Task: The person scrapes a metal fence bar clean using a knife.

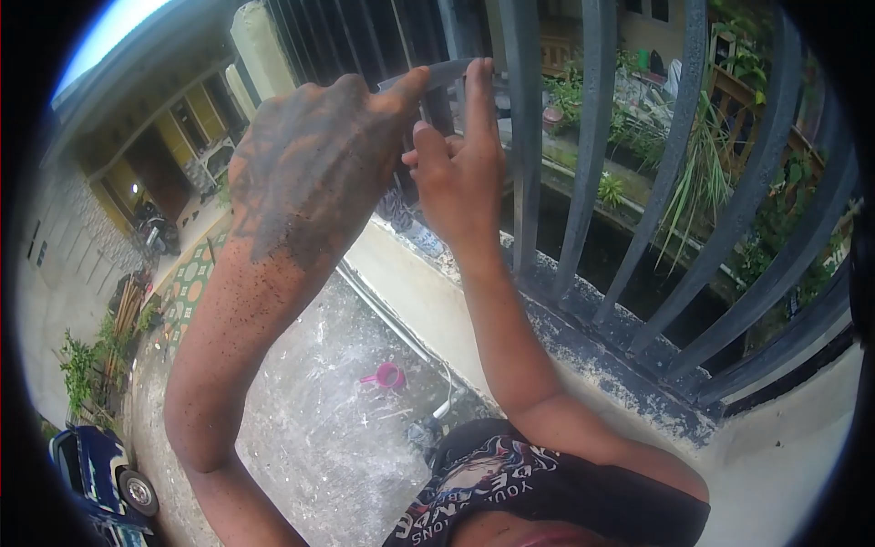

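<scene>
A thin, dark grey curved strip (pixel 447 73) spans the gap between my hands, up against the metal bars of a fence (pixel 594 118). My left hand (pixel 314 159), its back smeared with grey dust, pinches the strip's left end; most of its fingers are hidden behind the hand. At the other end, the raised fingertips of my right hand (pixel 460 173) press on the strip, with the thumb bent inward below. Dark specks dot my left forearm.
The bars stand on a low pale wall (pixel 428 296) with a dark, flaking top. Below on the concrete lie a pink dipper (pixel 390 376) and a white pipe (pixel 444 407). Plants (pixel 611 189) grow beyond the fence. A dark blue vehicle (pixel 96 469) is at lower left.
</scene>
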`<move>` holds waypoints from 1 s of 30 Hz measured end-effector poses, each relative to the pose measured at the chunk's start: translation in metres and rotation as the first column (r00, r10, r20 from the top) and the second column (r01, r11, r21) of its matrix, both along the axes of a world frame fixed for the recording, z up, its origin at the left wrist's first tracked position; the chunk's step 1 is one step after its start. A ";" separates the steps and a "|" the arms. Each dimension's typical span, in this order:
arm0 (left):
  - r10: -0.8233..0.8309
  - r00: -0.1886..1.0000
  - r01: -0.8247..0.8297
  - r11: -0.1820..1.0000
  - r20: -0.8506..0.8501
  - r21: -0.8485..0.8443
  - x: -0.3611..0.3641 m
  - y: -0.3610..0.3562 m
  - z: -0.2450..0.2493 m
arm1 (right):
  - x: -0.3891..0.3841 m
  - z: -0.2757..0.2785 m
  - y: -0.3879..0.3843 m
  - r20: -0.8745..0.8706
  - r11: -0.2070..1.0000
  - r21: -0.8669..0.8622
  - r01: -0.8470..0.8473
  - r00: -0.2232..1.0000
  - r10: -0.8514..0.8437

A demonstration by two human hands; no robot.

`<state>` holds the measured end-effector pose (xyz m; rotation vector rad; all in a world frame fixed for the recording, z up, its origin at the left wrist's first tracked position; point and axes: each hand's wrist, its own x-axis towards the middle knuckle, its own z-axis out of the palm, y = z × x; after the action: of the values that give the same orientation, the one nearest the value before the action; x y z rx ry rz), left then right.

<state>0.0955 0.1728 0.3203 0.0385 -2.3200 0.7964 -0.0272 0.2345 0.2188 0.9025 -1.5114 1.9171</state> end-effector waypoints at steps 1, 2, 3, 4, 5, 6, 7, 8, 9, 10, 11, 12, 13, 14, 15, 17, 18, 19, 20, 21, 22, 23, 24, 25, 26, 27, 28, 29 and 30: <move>0.002 1.000 -0.002 1.000 -0.004 0.000 0.001 0.000 -0.001 | 0.003 -0.002 0.001 -0.004 1.000 0.000 -0.002 1.000 0.002; 0.007 1.000 -0.007 0.998 0.006 -0.054 0.002 -0.001 -0.005 | 0.008 -0.007 0.004 0.026 1.000 0.015 -0.025 0.999 0.025; 0.014 1.000 -0.012 0.994 0.019 -0.112 0.003 -0.001 -0.009 | 0.012 -0.013 0.005 0.059 0.998 0.026 -0.049 0.997 0.047; -0.012 0.999 0.014 0.998 0.041 -0.068 0.004 -0.001 -0.017 | 0.014 -0.018 0.005 0.055 0.999 0.019 -0.050 0.997 0.049; 0.056 0.997 -0.054 0.997 0.049 -0.052 0.004 0.001 -0.021 | 0.015 -0.022 0.005 0.055 0.999 0.013 -0.051 0.997 0.050; 0.038 0.998 -0.036 0.998 0.044 -0.044 0.003 0.000 -0.021 | 0.016 -0.024 0.004 0.060 0.999 0.008 -0.049 0.997 0.049; 0.017 0.999 -0.016 0.999 0.044 -0.033 0.002 0.000 -0.019 | 0.012 -0.023 0.003 0.066 0.999 0.007 -0.047 0.997 0.046; 0.001 0.999 0.000 1.000 0.033 -0.030 0.002 0.000 -0.012 | 0.006 -0.015 0.002 0.019 1.000 0.027 0.012 1.000 -0.012; -0.016 1.000 0.016 1.000 0.023 -0.025 0.002 0.000 -0.004 | 0.002 -0.006 0.003 -0.030 0.996 0.046 0.071 0.997 -0.070; -0.036 0.999 0.036 0.999 -0.008 -0.025 0.001 -0.001 -0.001 | 0.002 0.000 0.005 -0.029 0.996 0.057 0.072 0.997 -0.071; -0.039 0.999 0.039 0.999 -0.003 -0.023 0.002 0.000 -0.003 | 0.003 -0.003 0.005 -0.025 0.995 0.060 0.075 0.997 -0.073; -0.017 1.000 0.017 1.000 0.013 -0.016 0.003 0.001 -0.006 | 0.005 -0.007 0.004 -0.007 0.997 0.057 0.050 0.999 -0.050; 0.005 1.000 -0.005 1.000 0.028 -0.012 0.005 0.002 -0.009 | 0.007 -0.012 0.004 0.008 0.998 0.052 0.026 1.000 -0.026; -0.006 0.999 0.008 0.998 0.036 -0.056 0.003 -0.003 -0.018 | 0.012 -0.023 0.004 0.031 0.998 0.062 0.030 0.999 -0.032; 0.053 0.996 -0.051 0.998 0.072 -0.029 0.004 0.000 -0.028 | 0.011 -0.031 0.003 0.030 0.998 0.057 0.032 0.999 -0.034; -0.014 0.998 0.020 0.995 0.060 -0.097 0.004 -0.003 -0.039 | 0.010 -0.041 0.005 -0.077 0.983 0.108 0.150 0.987 -0.142; -0.019 0.998 0.025 0.995 0.063 -0.099 0.002 -0.004 -0.040 | 0.011 -0.040 0.008 -0.039 0.990 0.098 0.101 0.994 -0.097; -0.029 0.999 0.034 0.993 0.046 -0.114 0.000 -0.004 -0.041 | 0.010 -0.041 0.010 -0.039 0.990 0.098 0.105 0.994 -0.101; -0.037 0.999 0.040 0.991 0.026 -0.128 -0.001 -0.005 -0.041 | 0.008 -0.040 0.013 -0.035 0.990 0.105 0.099 0.995 -0.095; -0.035 0.999 0.038 0.991 0.021 -0.125 -0.001 -0.005 -0.042 | 0.007 -0.039 0.014 -0.032 0.990 0.113 0.090 0.996 -0.086; -0.041 0.999 0.043 0.990 0.018 -0.134 -0.002 -0.004 -0.043 | 0.006 -0.039 0.014 -0.038 0.990 0.115 0.086 0.996 -0.082; -0.045 0.999 0.046 0.989 0.015 -0.143 -0.002 -0.003 -0.044 | 0.005 -0.039 0.014 -0.064 0.984 0.119 0.131 0.990 -0.124; -0.042 0.999 0.044 0.990 0.020 -0.130 -0.001 -0.001 -0.044 | 0.006 -0.038 0.013 -0.087 0.977 0.121 0.176 0.982 -0.167; -0.039 0.999 0.041 0.991 0.020 -0.131 0.000 -0.001 -0.043 | 0.005 -0.037 0.014 -0.087 0.977 0.120 0.174 0.983 -0.164; -0.029 0.999 0.032 0.994 0.028 -0.108 0.000 -0.001 -0.040 | 0.008 -0.031 0.018 0.003 0.991 0.113 0.072 0.997 -0.073; -0.022 0.999 0.025 0.996 0.038 -0.086 -0.001 0.000 -0.038 | 0.010 -0.028 0.020 0.092 0.995 0.096 -0.026 0.996 0.018; -0.028 0.999 0.031 0.996 0.040 -0.089 -0.001 0.002 -0.036 | 0.009 -0.027 0.020 0.094 0.996 0.092 -0.020 0.995 0.011; -0.028 0.999 0.031 0.996 0.038 -0.085 0.000 0.003 -0.035 | 0.009 -0.028 0.019 0.069 0.995 0.098 0.002 0.998 -0.009; -0.026 0.999 0.029 0.996 0.035 -0.079 0.000 0.004 -0.035 | 0.008 -0.029 0.019 0.043 0.994 0.105 0.023 0.999 -0.028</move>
<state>0.0960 0.1770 0.2849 -0.0423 -2.3137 0.8807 -0.0187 0.2537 0.1899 0.8864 -1.6551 1.8660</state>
